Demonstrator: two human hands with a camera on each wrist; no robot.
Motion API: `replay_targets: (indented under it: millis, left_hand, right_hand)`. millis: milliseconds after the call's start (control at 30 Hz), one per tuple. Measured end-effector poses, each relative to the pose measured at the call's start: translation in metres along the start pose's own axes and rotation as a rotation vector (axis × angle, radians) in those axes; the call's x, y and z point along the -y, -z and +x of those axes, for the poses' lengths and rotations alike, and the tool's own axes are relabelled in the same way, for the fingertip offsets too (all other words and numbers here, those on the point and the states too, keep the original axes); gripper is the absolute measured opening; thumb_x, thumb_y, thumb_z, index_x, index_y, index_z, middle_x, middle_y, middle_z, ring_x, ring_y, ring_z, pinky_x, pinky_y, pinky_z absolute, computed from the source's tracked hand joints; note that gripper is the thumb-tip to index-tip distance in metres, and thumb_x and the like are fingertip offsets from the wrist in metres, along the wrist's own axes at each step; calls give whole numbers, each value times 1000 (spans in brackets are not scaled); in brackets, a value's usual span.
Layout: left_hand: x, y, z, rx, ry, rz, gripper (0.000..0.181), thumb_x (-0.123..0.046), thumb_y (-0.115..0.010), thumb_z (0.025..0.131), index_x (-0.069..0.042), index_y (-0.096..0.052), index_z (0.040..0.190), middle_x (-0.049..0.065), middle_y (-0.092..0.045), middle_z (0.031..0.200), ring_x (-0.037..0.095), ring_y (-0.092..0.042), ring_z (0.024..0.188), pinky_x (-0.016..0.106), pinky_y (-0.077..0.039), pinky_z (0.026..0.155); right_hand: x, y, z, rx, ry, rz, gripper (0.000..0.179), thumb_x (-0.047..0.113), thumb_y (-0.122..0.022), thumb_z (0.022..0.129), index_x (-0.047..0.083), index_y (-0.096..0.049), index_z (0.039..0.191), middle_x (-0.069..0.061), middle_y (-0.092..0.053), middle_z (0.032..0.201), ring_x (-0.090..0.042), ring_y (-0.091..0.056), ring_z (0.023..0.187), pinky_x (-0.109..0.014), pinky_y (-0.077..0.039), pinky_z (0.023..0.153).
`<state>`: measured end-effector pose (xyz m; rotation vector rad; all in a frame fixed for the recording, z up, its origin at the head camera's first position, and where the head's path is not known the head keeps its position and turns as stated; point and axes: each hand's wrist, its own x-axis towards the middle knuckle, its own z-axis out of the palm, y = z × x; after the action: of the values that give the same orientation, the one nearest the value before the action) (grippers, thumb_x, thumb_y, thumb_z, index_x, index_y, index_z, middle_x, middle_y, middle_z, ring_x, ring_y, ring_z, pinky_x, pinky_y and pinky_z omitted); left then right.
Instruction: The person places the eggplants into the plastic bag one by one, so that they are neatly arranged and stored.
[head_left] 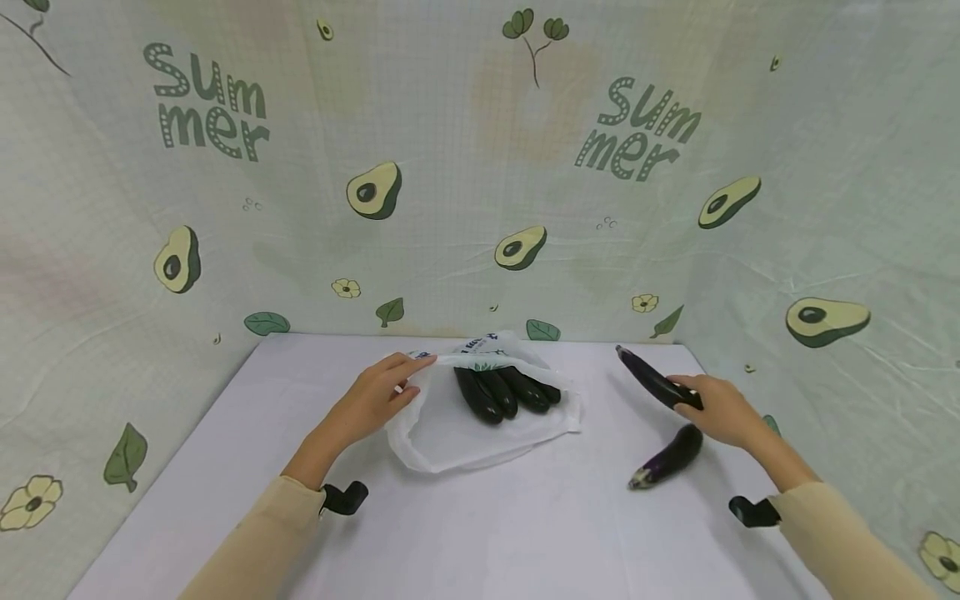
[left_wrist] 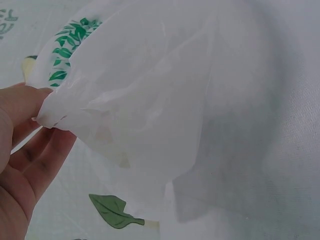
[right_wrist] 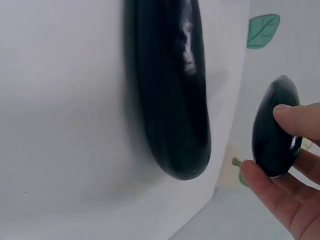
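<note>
A white plastic bag [head_left: 465,442] with green leaf print lies on the table, its mouth facing me. Several dark eggplants [head_left: 495,392] are inside it, side by side. My left hand [head_left: 375,396] pinches the bag's edge between thumb and fingers, as the left wrist view [left_wrist: 35,135] also shows. At the right, my right hand [head_left: 716,408] grips one eggplant [head_left: 652,377] by its rounded end, the stem end pointing up and to the left. Below that hand another eggplant [head_left: 670,457] lies on the table; in the right wrist view this lying eggplant [right_wrist: 172,90] looms close.
The white table [head_left: 525,533] meets a hanging cloth [head_left: 450,267] printed with avocados and leaves at its back and sides. Black wrist cameras stick out at the left sleeve [head_left: 262,533] and the right sleeve [head_left: 840,533].
</note>
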<state>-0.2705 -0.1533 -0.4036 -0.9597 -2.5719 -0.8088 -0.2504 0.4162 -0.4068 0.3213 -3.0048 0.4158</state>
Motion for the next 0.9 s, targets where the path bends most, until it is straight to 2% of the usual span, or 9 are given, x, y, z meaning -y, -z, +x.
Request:
replay_targets:
  millis: [133, 300, 367, 567, 700, 900]
  left_hand:
    - [-1, 0, 0, 2, 1, 1, 60, 0, -74, 98, -17, -59, 154, 2, -63, 113, 13, -62, 90, 26, -55, 75]
    - [-3, -1, 1, 6, 2, 0, 60, -1, -74, 98, -17, -58, 154, 1, -63, 113, 13, -63, 90, 27, -56, 76]
    - [-3, -1, 2, 4, 1, 2, 61, 0, -74, 98, -17, -58, 154, 1, -63, 113, 12, -63, 90, 27, -56, 76]
    - [-3, -2, 2, 3, 8, 6, 61, 0, -74, 98, -17, -58, 155, 1, -63, 114, 12, -62, 90, 27, -55, 75]
    - [-4, -2, 2, 5, 15, -2, 61, -1, -74, 99, -17, -58, 155, 1, -63, 114, 12, -61, 90, 27, -54, 75]
    - [-5, -1, 2, 1, 14, 2, 61, 0, -74, 98, -16, -57, 155, 1, -63, 114, 12, -61, 91, 26, -54, 75]
  right_hand:
    - [19, 12, -15, -39, 84, 5, 52, 12, -77, 96, -6, -61, 143, -30, -69, 128, -43, -67, 107, -60, -56, 86]
    - [45, 25, -29, -55, 184, 28, 51, 9, -78, 95, -3, -63, 143, -22, -71, 130, -38, -70, 109, -54, -58, 84]
    - [54, 28, -32, -57, 226, 37, 51, 7, -79, 94, -1, -64, 142, -20, -72, 129, -37, -70, 111, -52, -59, 86]
    - [76, 30, -34, -61, 332, 70, 51, 7, -84, 90, 5, -68, 139, -7, -75, 121, -17, -68, 98, -32, -57, 74]
    - [87, 29, -37, -23, 351, 142, 51, 6, -82, 92, 6, -68, 140, -6, -74, 122, -11, -63, 94, -27, -54, 70]
    - [105, 19, -37, 88, 354, 209, 49, 11, -78, 97, 8, -65, 144, -6, -72, 127, -7, -60, 94, -25, -54, 70]
